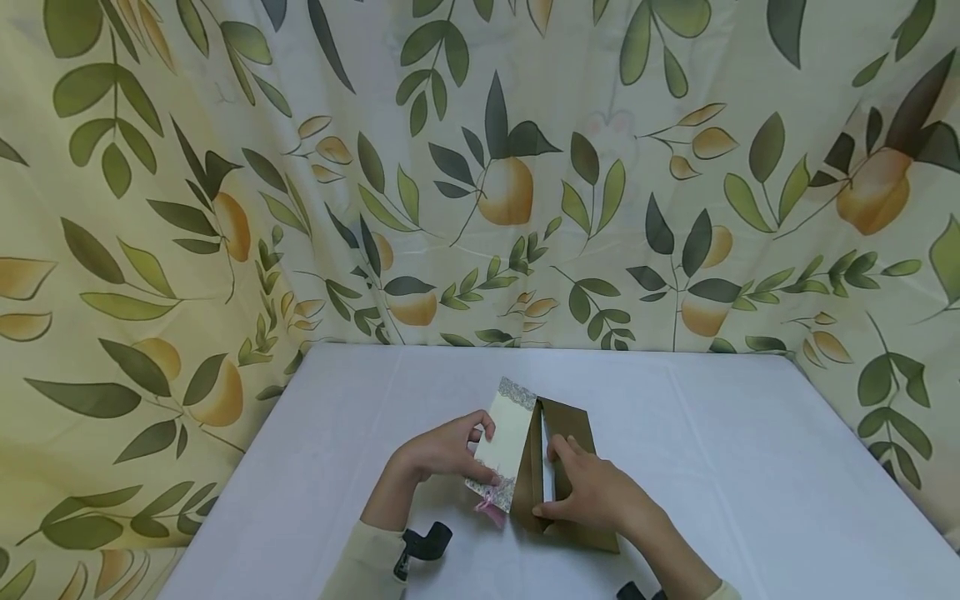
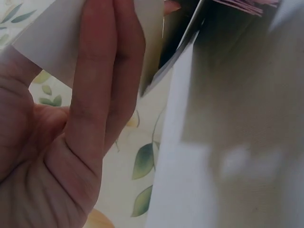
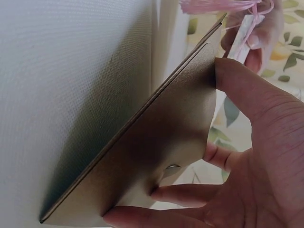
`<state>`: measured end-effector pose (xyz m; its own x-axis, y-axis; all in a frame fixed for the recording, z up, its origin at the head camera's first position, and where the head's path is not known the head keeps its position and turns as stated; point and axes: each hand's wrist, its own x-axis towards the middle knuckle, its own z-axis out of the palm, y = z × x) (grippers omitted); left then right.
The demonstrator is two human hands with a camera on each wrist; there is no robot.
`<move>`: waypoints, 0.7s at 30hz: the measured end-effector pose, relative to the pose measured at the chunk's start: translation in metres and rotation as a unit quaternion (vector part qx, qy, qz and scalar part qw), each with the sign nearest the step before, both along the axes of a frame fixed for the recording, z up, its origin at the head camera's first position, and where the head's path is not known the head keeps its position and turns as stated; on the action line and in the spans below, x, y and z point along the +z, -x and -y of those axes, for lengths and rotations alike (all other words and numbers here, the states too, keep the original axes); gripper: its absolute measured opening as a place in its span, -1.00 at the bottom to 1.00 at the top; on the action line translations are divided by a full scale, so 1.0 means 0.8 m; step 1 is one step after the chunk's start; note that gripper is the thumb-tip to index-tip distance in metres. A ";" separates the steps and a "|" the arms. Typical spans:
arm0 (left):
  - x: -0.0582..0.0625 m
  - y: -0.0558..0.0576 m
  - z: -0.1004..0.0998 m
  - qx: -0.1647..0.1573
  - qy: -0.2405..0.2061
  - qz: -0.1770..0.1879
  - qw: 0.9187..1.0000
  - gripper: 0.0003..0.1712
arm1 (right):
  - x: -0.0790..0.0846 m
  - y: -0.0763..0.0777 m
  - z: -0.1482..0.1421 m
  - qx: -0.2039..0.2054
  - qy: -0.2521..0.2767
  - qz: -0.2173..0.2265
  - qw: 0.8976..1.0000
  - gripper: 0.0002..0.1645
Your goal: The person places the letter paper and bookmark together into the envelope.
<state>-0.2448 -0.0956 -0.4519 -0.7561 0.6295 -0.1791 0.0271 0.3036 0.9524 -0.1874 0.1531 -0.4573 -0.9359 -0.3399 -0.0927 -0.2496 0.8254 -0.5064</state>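
My left hand (image 1: 446, 450) holds a cream card (image 1: 504, 429) with grey patterned bands at both ends, thumb near its lower end. A pink tassel (image 1: 491, 510) hangs from the card's near end. Just to the right, a brown envelope (image 1: 573, 417) stands gaping, with a white strip (image 1: 548, 450) showing in its opening. My right hand (image 1: 592, 492) grips the envelope, the thumb at the near end of the opening and the fingers farther along. In the right wrist view, thumb and fingers press on the envelope's brown side (image 3: 161, 118). The left wrist view shows straight fingers against the pale card (image 2: 52, 42).
A white cloth (image 1: 720, 450) covers the table. Behind and to the left hangs a curtain (image 1: 480, 250) printed with leaves and fruit. Black wrist camera mounts (image 1: 426, 542) sit at both wrists.
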 end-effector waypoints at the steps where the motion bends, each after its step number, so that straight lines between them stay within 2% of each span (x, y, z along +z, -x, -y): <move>1: 0.000 -0.001 0.001 -0.002 0.003 0.003 1.000 -0.35 | 0.000 0.000 0.000 0.000 0.000 0.001 1.000 -0.12; 10: 0.004 -0.002 0.008 0.001 0.043 0.007 0.999 -0.35 | -0.002 0.001 0.001 -0.004 -0.004 -0.003 1.000 -0.13; 18: 0.000 -0.003 -0.004 0.040 0.086 -0.019 0.995 -0.40 | -0.003 0.001 0.002 -0.008 -0.006 -0.005 1.000 -0.10; 21: 0.001 -0.005 -0.008 0.048 0.092 -0.013 0.994 -0.40 | -0.002 0.001 0.003 -0.011 -0.007 -0.002 1.000 -0.09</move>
<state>-0.2411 -0.0889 -0.4514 -0.8168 0.5129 -0.2642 0.0144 0.4759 0.8794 -0.1884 0.1511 -0.4589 -0.9436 -0.3172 -0.0947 -0.2323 0.8383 -0.4932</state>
